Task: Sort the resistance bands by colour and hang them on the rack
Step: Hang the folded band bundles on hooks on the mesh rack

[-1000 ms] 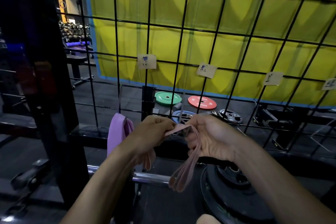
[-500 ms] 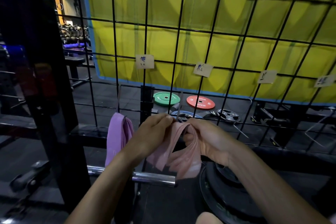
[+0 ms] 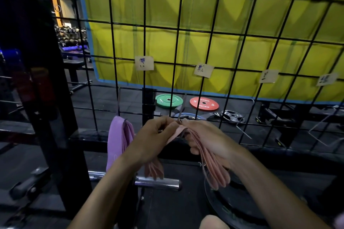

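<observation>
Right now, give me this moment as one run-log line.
left hand: grip on pink bands | right hand: grip on same bunch at hook | purple bands: hung on rack

- L hand (image 3: 155, 140): bare, no glove, no ring seen.
- R hand (image 3: 210, 140): bare, no glove.
- Both forearms: bare, no sleeves, no watch/strap at wrists.

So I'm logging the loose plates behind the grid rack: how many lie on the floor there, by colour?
Green weight plate: 1
Red weight plate: 1
Blue weight plate, partly hidden: 1
Grey metal weight plate: 1
Total: 4
</observation>
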The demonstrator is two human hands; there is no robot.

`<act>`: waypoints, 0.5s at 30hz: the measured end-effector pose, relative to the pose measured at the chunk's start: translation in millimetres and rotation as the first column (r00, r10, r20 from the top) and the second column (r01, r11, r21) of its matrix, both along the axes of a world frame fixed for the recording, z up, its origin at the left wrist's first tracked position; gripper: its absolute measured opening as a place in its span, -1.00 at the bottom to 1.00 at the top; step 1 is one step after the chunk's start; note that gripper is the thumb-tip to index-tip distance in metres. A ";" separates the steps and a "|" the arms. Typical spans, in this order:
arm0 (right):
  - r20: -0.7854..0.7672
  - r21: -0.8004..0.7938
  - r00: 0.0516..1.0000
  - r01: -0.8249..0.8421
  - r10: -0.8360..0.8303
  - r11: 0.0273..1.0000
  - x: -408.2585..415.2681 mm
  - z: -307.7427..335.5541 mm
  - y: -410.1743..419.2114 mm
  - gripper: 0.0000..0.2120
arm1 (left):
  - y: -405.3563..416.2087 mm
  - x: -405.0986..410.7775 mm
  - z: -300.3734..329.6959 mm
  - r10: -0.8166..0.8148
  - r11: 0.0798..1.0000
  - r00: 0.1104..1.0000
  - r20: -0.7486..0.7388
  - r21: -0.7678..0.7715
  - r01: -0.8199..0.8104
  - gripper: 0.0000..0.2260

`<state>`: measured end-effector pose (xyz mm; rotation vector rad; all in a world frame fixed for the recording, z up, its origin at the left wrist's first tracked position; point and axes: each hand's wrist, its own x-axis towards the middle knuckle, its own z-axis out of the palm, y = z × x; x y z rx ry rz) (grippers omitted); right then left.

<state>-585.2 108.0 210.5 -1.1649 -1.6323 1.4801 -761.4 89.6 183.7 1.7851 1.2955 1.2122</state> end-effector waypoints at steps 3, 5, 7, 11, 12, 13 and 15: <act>-0.041 0.173 0.992 0.127 -0.122 0.977 -2.4 -12.8 -23.0 -0.71 | -0.9 4.5 -3.1 0.032 0.999 0.999 0.003 0.041 -0.032 -0.81; -0.113 0.294 0.978 0.202 -0.176 0.934 0.1 -24.2 -31.7 -0.70 | -4.3 8.4 -3.5 0.043 0.998 0.999 0.018 0.039 -0.044 -0.78; -0.100 0.365 0.985 0.164 -0.137 0.917 2.1 -30.4 -38.5 -0.61 | -6.4 10.6 -3.7 0.049 0.999 0.998 0.043 0.013 -0.049 -0.75; 0.182 0.677 0.946 0.077 -0.268 0.732 0.8 -35.7 -41.3 -0.58 | -7.9 10.4 -1.1 0.055 0.997 0.996 0.076 -0.064 -0.050 -0.74; 0.207 0.711 0.926 0.080 -0.317 0.699 -0.3 -34.5 -42.0 -0.58 | -7.6 9.7 -0.1 0.054 0.995 0.995 0.079 -0.083 -0.047 -0.73; 0.223 0.727 0.909 0.084 -0.351 0.681 -1.7 -33.4 -42.7 -0.58 | -7.0 9.0 0.8 0.052 0.995 0.996 0.073 -0.094 -0.045 -0.72; 0.250 0.740 0.885 0.087 -0.392 0.667 -5.1 -33.5 -45.4 -0.55 | -7.6 9.1 3.1 0.046 0.994 0.997 0.063 -0.106 -0.039 -0.71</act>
